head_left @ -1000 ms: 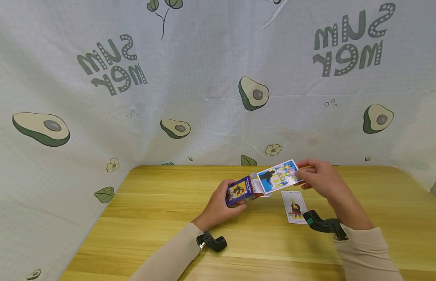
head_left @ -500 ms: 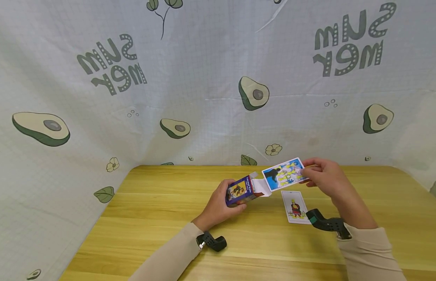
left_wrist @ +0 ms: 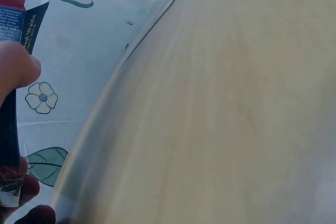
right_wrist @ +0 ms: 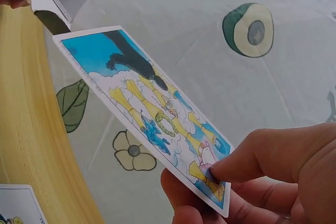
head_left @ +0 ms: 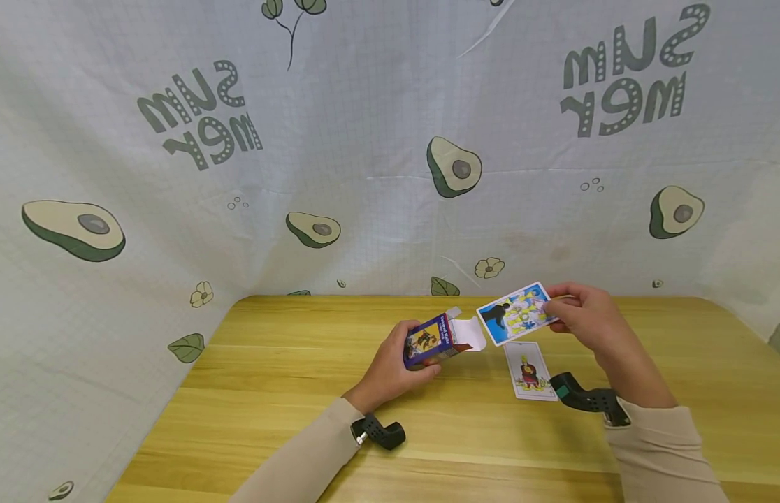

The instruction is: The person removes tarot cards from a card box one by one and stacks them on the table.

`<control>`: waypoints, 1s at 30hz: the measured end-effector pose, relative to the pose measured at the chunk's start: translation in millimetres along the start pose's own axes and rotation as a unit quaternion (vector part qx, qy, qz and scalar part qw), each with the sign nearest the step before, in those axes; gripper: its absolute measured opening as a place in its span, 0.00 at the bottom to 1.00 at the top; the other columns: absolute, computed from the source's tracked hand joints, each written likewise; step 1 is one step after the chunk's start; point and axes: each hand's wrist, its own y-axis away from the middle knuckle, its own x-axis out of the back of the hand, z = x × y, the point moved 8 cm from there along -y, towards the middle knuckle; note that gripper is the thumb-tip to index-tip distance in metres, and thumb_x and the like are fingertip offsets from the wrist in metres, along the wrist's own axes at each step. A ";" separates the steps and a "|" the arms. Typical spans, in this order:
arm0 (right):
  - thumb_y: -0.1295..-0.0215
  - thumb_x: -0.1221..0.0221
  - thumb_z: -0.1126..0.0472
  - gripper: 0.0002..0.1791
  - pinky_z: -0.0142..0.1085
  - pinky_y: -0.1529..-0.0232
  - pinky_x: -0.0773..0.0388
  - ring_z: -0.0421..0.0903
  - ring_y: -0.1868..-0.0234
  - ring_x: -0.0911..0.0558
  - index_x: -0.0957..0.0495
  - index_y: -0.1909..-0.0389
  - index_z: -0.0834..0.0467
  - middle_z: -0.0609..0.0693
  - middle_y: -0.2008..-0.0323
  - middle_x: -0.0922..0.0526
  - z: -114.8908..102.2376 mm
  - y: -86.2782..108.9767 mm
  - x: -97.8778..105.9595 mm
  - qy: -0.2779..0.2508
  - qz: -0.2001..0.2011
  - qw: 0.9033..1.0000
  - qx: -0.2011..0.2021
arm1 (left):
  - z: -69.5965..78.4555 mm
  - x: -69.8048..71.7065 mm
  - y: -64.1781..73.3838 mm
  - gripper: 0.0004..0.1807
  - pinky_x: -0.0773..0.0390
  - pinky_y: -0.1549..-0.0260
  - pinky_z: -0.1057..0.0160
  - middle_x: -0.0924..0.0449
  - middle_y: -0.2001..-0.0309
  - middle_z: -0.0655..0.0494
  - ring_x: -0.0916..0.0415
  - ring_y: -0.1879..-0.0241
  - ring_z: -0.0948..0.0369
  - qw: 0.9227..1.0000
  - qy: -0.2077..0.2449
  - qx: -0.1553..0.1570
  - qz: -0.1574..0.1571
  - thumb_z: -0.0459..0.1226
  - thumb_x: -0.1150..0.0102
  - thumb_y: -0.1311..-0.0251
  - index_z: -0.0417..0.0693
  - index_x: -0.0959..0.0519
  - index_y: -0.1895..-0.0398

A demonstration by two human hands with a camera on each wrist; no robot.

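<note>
My left hand point(head_left: 394, 369) grips a dark blue tarot card box point(head_left: 425, 342) over the table, its white flap open toward the right. In my right hand point(head_left: 588, 319) a tarot card point(head_left: 514, 314) with a blue and yellow picture is pinched at one end between thumb and fingers. That card is apart from the box, just right of the flap. The right wrist view shows the card point(right_wrist: 149, 108) tilted, picture upward, thumb on its near corner. Below it, a second card point(head_left: 530, 372) with a red-robed figure lies face up on the table.
The wooden table point(head_left: 289, 391) reaches back to a pale curtain point(head_left: 377, 140) printed with avocados, flowers and leaves. Black wrist cameras sit on both wrists, the right one point(head_left: 581, 398) close to the lying card.
The right hand has drawn the card rightward, clear of the box's opening and flap. The left hand and the box have stayed in place, as has the card on the table.
</note>
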 end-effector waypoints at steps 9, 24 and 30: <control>0.32 0.46 0.60 0.23 0.31 0.67 0.20 0.47 0.68 0.21 0.33 0.42 0.70 0.65 0.55 0.20 10.5 -5.2 1.4 -0.019 0.000 1.000 -0.006 | 0.3 -0.1 0.1 0.39 0.24 0.57 0.66 0.30 0.51 0.57 0.29 0.55 0.62 1.000 0.000 -0.003 0.000 0.49 0.30 0.49 0.51 0.38 0.36; 0.30 0.50 0.64 0.23 0.31 0.65 0.20 0.51 0.63 0.21 0.33 0.37 0.67 0.67 0.51 0.26 -0.1 1.7 -2.4 0.001 0.004 1.000 0.007 | -0.3 -0.1 -0.1 0.39 0.24 0.55 0.66 0.30 0.50 0.57 0.29 0.54 0.62 1.000 -0.003 0.003 0.000 0.50 0.31 0.49 0.51 0.38 0.37; 0.30 0.51 0.64 0.23 0.31 0.65 0.21 0.52 0.62 0.22 0.34 0.36 0.66 0.67 0.49 0.26 1.1 1.3 -3.1 0.000 -0.002 1.000 0.007 | 0.6 0.1 0.2 0.39 0.24 0.55 0.66 0.30 0.50 0.57 0.29 0.54 0.62 1.000 -0.002 0.003 -0.001 0.49 0.31 0.49 0.51 0.38 0.36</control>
